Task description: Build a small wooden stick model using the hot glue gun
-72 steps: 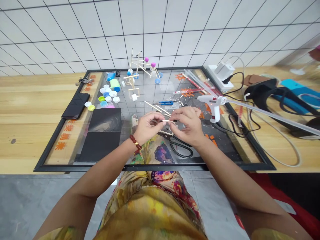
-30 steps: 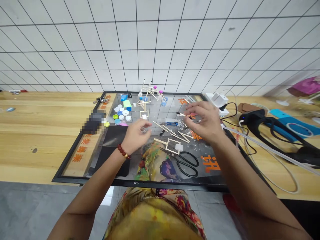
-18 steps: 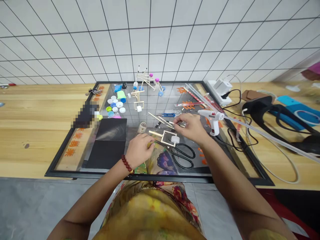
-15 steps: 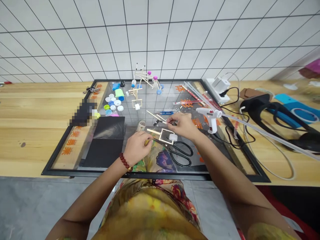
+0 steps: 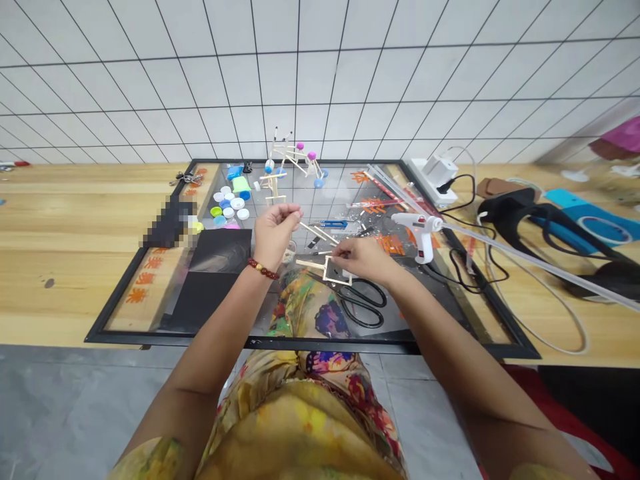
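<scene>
My left hand [image 5: 276, 237] is raised over the middle of the glass sheet, thumb and fingers pinched. What lies between its fingertips is too small to make out. Just right of those fingertips lie thin wooden sticks [image 5: 324, 235]. My right hand [image 5: 365, 259] has its fingers bent together at the upper corner of a small stick frame [image 5: 311, 265]. It partly hides the frame's white piece, and I cannot tell what its fingertips grip. Black-handled scissors [image 5: 367, 303] lie beneath the frame, toward me. A blue utility knife [image 5: 330, 225] lies beyond the sticks.
A white glue gun [image 5: 420, 233] stands at the right, its cord running toward a power strip [image 5: 435, 179]. Stick models with coloured balls [image 5: 300, 160] stand at the back. Bottle caps [image 5: 235, 205] and black sheets [image 5: 200, 293] lie left. The black-edged glass sheet [image 5: 320, 343] covers the wooden table.
My left hand has risen away from the scissors and small frame, moving forward with fingers pinched. My right hand has come slightly toward me, over the frame's corner.
</scene>
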Demonstrator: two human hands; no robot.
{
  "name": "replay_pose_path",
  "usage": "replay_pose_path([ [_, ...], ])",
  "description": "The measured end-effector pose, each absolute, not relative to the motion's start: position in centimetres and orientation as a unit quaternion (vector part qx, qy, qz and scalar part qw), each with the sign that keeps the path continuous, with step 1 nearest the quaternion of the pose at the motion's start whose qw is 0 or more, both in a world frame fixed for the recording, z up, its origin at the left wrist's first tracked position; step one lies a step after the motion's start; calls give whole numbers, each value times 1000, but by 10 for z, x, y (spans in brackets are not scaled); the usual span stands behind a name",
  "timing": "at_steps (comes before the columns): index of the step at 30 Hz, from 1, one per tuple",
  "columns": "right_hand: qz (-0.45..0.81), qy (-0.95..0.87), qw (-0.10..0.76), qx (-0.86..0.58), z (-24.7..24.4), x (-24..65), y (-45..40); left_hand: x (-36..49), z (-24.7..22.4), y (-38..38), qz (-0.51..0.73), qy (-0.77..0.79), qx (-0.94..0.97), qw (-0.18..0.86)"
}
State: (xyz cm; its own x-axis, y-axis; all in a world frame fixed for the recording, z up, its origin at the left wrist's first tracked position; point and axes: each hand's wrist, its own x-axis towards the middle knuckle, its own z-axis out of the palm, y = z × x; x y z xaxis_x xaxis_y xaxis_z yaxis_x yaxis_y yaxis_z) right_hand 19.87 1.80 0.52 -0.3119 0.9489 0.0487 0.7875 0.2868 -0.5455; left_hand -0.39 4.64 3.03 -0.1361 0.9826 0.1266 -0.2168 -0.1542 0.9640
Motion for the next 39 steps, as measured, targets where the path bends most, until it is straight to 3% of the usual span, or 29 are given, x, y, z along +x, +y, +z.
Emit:
replay_pose_path([
  [6, 417, -612, 381, -553, 9, 200, 18, -12, 11, 47, 632, 451, 386, 499],
  [10, 471, -524, 514, -490, 16, 178, 19, -15, 12, 43, 549, 420, 426, 583],
  [13, 475, -494, 555, -472, 15, 160, 18, -14, 14, 39, 498, 378, 445, 641],
  [18, 465, -484, 579, -463, 5, 148, 15, -10, 10, 38, 524, 365, 420, 644],
  [28, 496, -502, 547, -451, -3, 156, 10, -8, 7, 36, 505, 360, 435, 653],
  [35, 493, -527, 534, -440, 1, 166, 11, -4, 3, 31, 368, 370, 481, 705],
  [39, 496, -518, 528, -455, 0, 168, 12, 1, 1, 28, 394, 362, 494, 686],
])
